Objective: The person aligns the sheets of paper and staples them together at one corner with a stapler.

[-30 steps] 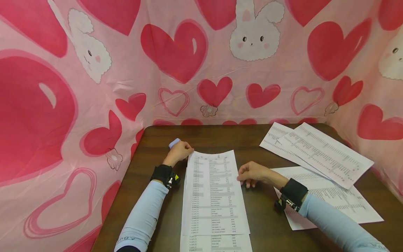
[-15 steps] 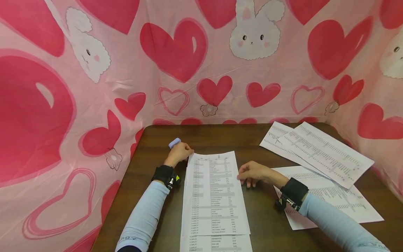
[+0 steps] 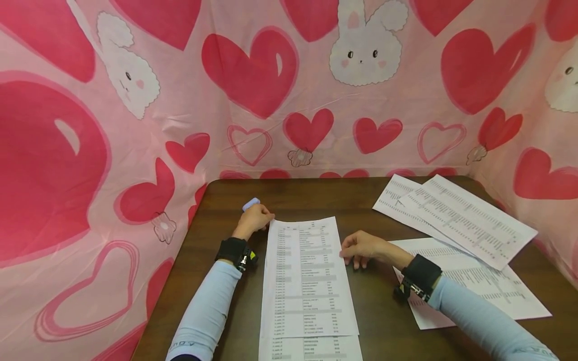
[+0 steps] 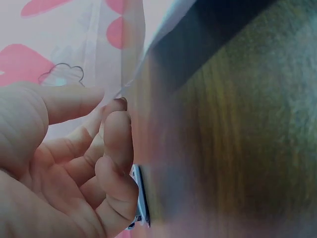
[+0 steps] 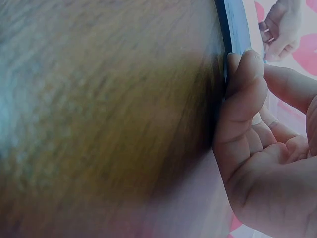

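A printed sheet of paper (image 3: 311, 281) with a table of rows lies on top of another printed sheet (image 3: 316, 349), whose lower end shows beneath it. The thumb and index finger of my left hand (image 3: 256, 219) pinch the top sheet's far left corner. In the left wrist view, that corner rises from the fingertips of my left hand (image 4: 84, 153). On the opposite side, my right hand (image 3: 363, 246) pinches the right edge partway down. The right wrist view has the paper's edge (image 5: 237, 25) between thumb and curled index finger of my right hand (image 5: 262, 134).
Just beyond the left hand lies a small lilac object (image 3: 251, 203), its kind unclear. Several printed sheets (image 3: 469, 220) overlap at the table's right, one lower sheet (image 3: 487, 291) reaching under the right forearm. A pink heart-patterned cloth (image 3: 316, 90) surrounds the brown table (image 3: 298, 193).
My left hand has shifted slightly left, drawing the top sheet's far left corner with it. The right hand stays at the right edge.
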Demonstrator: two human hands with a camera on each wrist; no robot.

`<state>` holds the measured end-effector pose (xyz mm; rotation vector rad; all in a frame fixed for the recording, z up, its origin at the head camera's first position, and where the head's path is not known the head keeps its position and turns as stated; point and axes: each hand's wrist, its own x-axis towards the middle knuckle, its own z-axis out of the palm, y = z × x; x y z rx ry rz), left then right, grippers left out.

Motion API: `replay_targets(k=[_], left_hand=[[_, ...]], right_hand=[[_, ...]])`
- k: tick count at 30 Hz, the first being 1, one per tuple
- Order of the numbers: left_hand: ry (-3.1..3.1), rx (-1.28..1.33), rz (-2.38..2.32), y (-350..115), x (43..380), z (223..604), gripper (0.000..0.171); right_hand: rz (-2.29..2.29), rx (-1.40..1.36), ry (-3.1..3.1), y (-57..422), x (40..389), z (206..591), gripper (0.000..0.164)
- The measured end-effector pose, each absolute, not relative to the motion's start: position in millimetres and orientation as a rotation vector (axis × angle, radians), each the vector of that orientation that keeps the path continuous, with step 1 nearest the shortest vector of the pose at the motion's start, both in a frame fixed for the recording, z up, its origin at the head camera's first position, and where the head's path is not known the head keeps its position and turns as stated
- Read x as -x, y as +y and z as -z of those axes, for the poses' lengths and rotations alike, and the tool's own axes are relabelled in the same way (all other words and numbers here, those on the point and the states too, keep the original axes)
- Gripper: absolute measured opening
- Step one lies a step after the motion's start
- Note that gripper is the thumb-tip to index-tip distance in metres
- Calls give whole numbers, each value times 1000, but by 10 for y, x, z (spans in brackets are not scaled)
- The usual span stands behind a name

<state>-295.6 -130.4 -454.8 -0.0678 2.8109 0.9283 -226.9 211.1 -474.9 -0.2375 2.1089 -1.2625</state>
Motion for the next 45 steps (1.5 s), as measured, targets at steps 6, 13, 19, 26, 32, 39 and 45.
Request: replay_targets(k=[6,13,19,26,32,39,45], left_hand=[[2822,70,-1009,-1323,2950,4522,23],[2860,16,-1043,-1311,2932,4482,23],[2881,-51,-1068,-1295,2929,4488,25],[2857,-58,-1112,-1235,2909,4464,26],[2849,-121,-1136,-1159,2885,4416,28],[2862,-176,-1123,-1064,2866,4332,27],[2857,-180,-1105,-968,2853,4259,28]], right_hand=[[1203,252,2180,2101,2271,4718,18],[1177,273,2222,2085,2298,4641,19],[1199,280,2226,2077,2312,4623,18],[1230,341,2232,2145,2349,4585,24],[1276,320,2244,2233,2407,4475,29],[1299,317,2247,2321,2422,4425,32],[1326,312,2251,2394,2439,4437,40]])
